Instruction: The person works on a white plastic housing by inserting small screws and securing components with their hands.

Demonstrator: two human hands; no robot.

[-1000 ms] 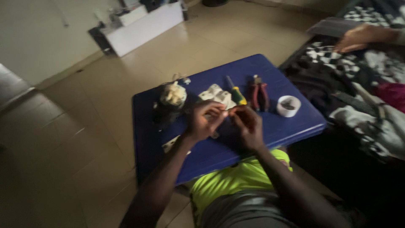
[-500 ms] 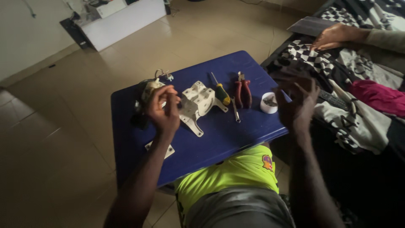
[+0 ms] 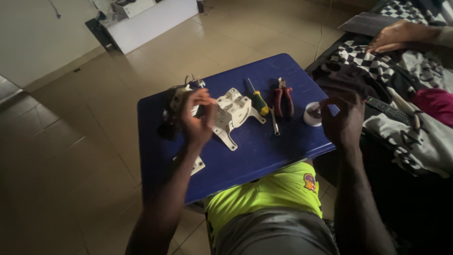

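My left hand (image 3: 198,118) hovers over the left part of a small blue table (image 3: 264,151), fingers curled in toward the thumb; whether it holds anything is hidden. Just behind it lies a dark and white motor-like part with wires (image 3: 173,106). Right of it lies a white plastic bracket (image 3: 233,113). My right hand (image 3: 339,118) is raised at the table's right edge, fingers loosely apart and holding nothing, next to a white tape roll (image 3: 311,113).
A green-and-yellow screwdriver (image 3: 258,101), red-handled pliers (image 3: 283,99) and a thin metal tool (image 3: 274,123) lie mid-table. A small white plate (image 3: 197,165) lies near the front. At right, patterned cloth holds a remote (image 3: 389,109) and another person's hand (image 3: 396,35). A white box (image 3: 151,19) stands on the floor.
A second ago both hands were together at the table's middle. They have since parted: the left went toward the motor-like part, the right swung out to the table's right edge.
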